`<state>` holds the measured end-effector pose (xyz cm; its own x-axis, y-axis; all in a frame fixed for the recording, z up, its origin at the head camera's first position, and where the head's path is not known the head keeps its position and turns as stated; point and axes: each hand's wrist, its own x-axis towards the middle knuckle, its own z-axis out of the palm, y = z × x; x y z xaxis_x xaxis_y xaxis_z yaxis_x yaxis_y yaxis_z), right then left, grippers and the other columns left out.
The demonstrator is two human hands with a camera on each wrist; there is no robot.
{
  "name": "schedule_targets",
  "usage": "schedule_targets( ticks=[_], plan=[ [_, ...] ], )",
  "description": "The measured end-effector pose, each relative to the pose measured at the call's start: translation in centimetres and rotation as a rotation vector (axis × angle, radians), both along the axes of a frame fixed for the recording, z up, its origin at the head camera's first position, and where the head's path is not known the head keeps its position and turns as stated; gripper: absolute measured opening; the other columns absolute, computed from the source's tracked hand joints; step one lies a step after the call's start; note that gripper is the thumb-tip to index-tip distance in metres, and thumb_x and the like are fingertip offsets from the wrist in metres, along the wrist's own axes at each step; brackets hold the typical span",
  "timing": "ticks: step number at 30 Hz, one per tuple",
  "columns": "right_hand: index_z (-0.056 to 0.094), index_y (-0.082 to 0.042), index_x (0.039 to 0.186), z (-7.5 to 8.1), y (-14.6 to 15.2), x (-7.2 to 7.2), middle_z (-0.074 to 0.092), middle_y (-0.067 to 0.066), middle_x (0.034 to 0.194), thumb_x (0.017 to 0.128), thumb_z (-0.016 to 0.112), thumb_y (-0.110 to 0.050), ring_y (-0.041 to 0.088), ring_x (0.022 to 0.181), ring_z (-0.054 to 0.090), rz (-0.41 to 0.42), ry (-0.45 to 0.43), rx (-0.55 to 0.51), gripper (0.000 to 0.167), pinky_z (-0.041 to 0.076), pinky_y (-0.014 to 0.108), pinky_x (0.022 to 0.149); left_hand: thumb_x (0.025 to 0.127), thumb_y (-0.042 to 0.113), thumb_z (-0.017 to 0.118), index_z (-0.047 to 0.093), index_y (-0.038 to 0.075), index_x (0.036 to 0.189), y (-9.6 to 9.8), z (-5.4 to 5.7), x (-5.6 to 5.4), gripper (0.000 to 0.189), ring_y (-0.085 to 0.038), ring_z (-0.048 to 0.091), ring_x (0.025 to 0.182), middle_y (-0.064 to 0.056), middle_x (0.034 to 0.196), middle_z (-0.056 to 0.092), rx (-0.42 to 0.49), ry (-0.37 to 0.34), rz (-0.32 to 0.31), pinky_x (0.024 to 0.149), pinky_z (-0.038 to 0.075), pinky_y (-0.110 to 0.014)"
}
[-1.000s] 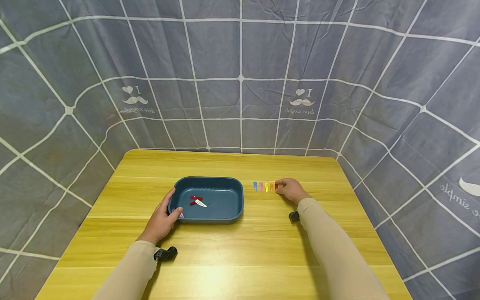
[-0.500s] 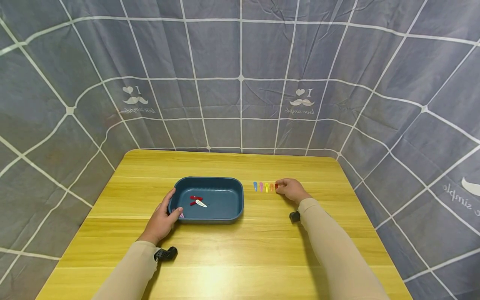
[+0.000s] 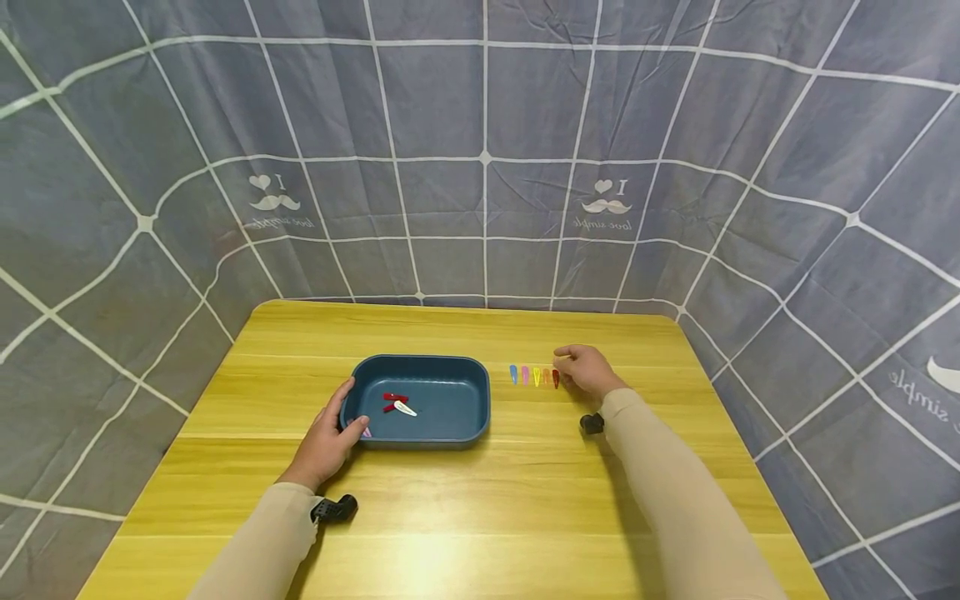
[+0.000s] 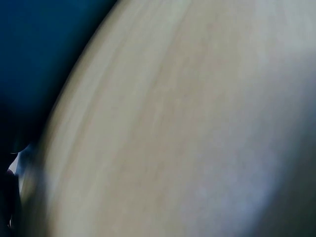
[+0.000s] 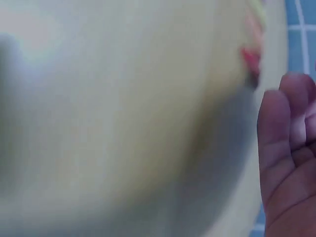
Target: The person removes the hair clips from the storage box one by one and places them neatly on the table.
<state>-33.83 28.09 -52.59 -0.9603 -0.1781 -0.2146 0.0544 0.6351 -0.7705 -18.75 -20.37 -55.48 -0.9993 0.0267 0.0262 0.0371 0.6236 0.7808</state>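
Observation:
My left hand holds the left end of a dark blue plastic basin, its thumb over the near-left corner. Inside lie red hair clips, a white hair clip and, partly under the thumb, a purple-pink one. On the table a row of snap hair clips runs blue, pink, yellow, orange, dark red. Just right of the dark red one hovers my right hand, holding nothing; in the right wrist view its fingers are extended, apart from the red clip.
The yellow wood-grain table carries the basin and the row of clips. Grey curtains with white grid lines surround its back and sides. A black wrist camera sits on the left wrist, another on the right.
My right hand has let go of the dark red clip and lifted slightly up and away, leaving it at the row's right end. The left hand and basin keep their place.

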Motion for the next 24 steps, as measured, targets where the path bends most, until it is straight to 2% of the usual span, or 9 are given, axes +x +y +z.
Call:
schedule_targets(
  ticks=[1, 4, 6, 8, 11, 16, 24],
  plan=[
    [0.061, -0.002, 0.145, 0.5, -0.4, 0.0, 0.073, 0.012, 0.090, 0.107, 0.062, -0.025, 0.022, 0.079, 0.064, 0.016, 0.029, 0.017, 0.045, 0.053, 0.034, 0.080, 0.108, 0.035, 0.057, 0.016, 0.027, 0.171, 0.0, 0.0, 0.0, 0.076, -0.055, 0.030, 0.154, -0.026, 0.172, 0.026, 0.000, -0.001, 0.001, 0.118, 0.029, -0.077],
    [0.059, -0.003, 0.147, 2.1, -1.9, 0.1, 0.074, 0.017, 0.116, 0.107, 0.062, -0.025, 0.030, 0.103, 0.070, 0.060, 0.081, 0.022, 0.046, 0.057, 0.044, 0.094, 0.108, 0.035, 0.057, 0.016, 0.028, 0.171, 0.0, 0.0, 0.0, 0.075, -0.055, 0.030, 0.153, -0.026, 0.171, 0.027, -0.004, -0.003, 0.003, 0.118, 0.030, -0.077],
    [0.059, -0.005, 0.148, 3.1, -3.2, 0.2, 0.070, 0.018, 0.132, 0.107, 0.062, -0.026, 0.034, 0.120, 0.067, 0.076, 0.095, 0.007, 0.046, 0.056, 0.049, 0.103, 0.108, 0.034, 0.058, 0.016, 0.028, 0.171, 0.0, 0.0, 0.0, 0.076, -0.055, 0.031, 0.153, -0.026, 0.171, 0.027, -0.006, -0.002, 0.005, 0.118, 0.030, -0.076],
    [0.058, -0.006, 0.150, 4.1, -4.6, 0.3, 0.065, 0.017, 0.142, 0.108, 0.062, -0.026, 0.036, 0.131, 0.062, 0.095, 0.102, -0.004, 0.047, 0.052, 0.052, 0.110, 0.108, 0.034, 0.058, 0.016, 0.028, 0.171, -0.1, 0.0, 0.0, 0.076, -0.055, 0.031, 0.153, -0.026, 0.171, 0.027, -0.005, -0.004, 0.007, 0.118, 0.030, -0.076],
    [0.058, -0.007, 0.150, 5.0, -6.3, 0.3, 0.064, 0.016, 0.146, 0.107, 0.063, -0.026, 0.036, 0.136, 0.060, 0.126, 0.116, -0.013, 0.047, 0.050, 0.052, 0.114, 0.108, 0.034, 0.058, 0.016, 0.028, 0.171, -0.1, 0.0, 0.0, 0.076, -0.054, 0.030, 0.154, -0.025, 0.172, 0.026, -0.005, -0.006, 0.007, 0.118, 0.030, -0.077],
    [0.058, -0.006, 0.150, 6.0, -8.5, 0.5, 0.067, 0.016, 0.143, 0.106, 0.065, -0.024, 0.035, 0.133, 0.063, 0.199, 0.153, -0.012, 0.049, 0.051, 0.051, 0.112, 0.108, 0.037, 0.057, 0.017, 0.028, 0.171, -0.2, -0.1, 0.0, 0.075, -0.054, 0.031, 0.153, -0.026, 0.171, 0.028, 0.003, 0.002, 0.002, 0.118, 0.030, -0.076],
    [0.058, -0.010, 0.151, 6.8, -11.2, 1.0, 0.066, 0.014, 0.145, 0.105, 0.067, -0.022, 0.031, 0.133, 0.064, 0.284, 0.132, -0.063, 0.049, 0.052, 0.049, 0.113, 0.108, 0.041, 0.057, 0.017, 0.028, 0.171, -0.4, -0.4, -0.1, 0.075, -0.053, 0.035, 0.151, -0.027, 0.168, 0.032, -0.012, 0.000, 0.003, 0.117, 0.033, -0.076]
  ],
)
